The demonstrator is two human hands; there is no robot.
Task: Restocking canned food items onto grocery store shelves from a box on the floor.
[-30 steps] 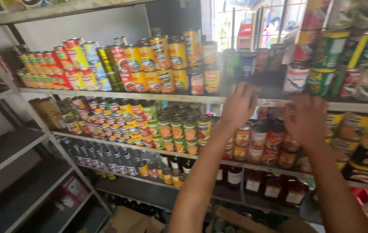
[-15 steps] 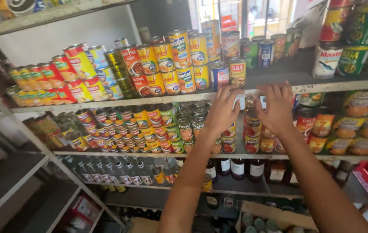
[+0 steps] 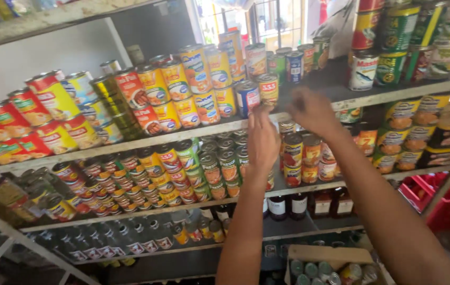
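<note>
A short can [image 3: 269, 89] stands on the shelf edge [image 3: 146, 138] just above the left hand [image 3: 263, 138] fingertips; stacked cans [image 3: 309, 153] sit below the right hand [image 3: 312, 111].

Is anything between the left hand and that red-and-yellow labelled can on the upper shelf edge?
Nothing visible: the left hand reaches up with its fingertips just below the red-and-yellow labelled metal can, with no can between them. The right hand hovers beside it.
</note>
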